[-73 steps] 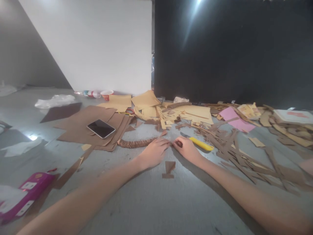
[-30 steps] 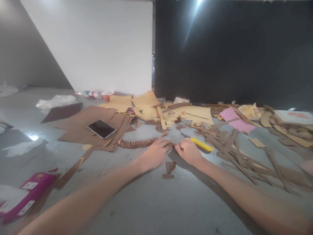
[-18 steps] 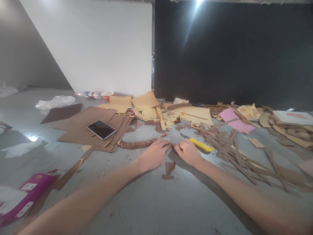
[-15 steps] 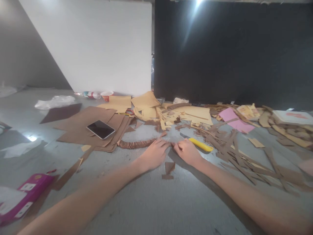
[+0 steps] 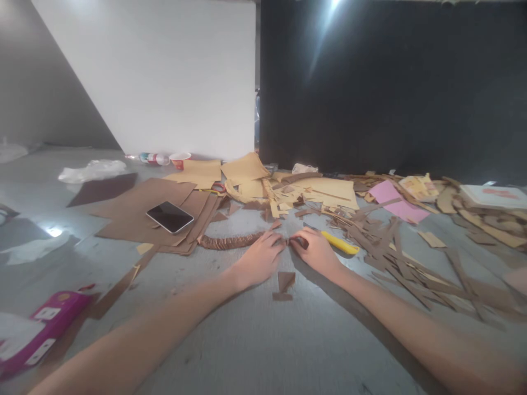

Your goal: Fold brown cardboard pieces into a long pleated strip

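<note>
Pinching with left hand (image 5: pixel 257 260) and right hand (image 5: pixel 315 253) the near end of the pleated brown paper strip (image 5: pixel 230 241) on the floor (image 5: pixel 263 340): light, limp, probably tear-prone, best gripped at a fold

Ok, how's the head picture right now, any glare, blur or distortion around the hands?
Head view: bright flare streaks down the black panel; a small glare spot on the floor. Left hand and right hand look fairly sharp; forearms at the frame edges are stretched and soft.
</note>
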`<control>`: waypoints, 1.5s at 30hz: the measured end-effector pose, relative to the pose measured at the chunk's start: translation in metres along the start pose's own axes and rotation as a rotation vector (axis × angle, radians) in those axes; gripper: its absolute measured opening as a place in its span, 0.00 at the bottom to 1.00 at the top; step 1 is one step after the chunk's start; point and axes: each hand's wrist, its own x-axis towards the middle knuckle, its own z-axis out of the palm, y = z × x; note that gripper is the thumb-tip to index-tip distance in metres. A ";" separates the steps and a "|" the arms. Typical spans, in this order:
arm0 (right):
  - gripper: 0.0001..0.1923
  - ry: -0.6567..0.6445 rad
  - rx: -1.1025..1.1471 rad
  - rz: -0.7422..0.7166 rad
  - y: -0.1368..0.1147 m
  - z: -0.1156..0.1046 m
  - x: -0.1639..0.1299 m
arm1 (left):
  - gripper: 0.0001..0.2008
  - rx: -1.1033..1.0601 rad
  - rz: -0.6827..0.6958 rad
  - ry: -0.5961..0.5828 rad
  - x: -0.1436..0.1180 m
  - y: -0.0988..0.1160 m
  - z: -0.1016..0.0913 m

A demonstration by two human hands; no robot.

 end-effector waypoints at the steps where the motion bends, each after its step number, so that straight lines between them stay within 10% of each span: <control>1: 0.05 0.000 0.006 0.001 0.000 0.000 0.000 | 0.17 0.006 0.003 -0.001 0.000 0.000 0.000; 21: 0.08 -0.087 0.131 -0.019 0.000 -0.002 0.002 | 0.22 -0.122 -0.166 0.000 0.001 0.003 -0.006; 45: 0.15 -0.054 -0.305 -0.385 -0.010 -0.007 -0.007 | 0.18 0.041 -0.082 -0.002 0.000 0.003 -0.001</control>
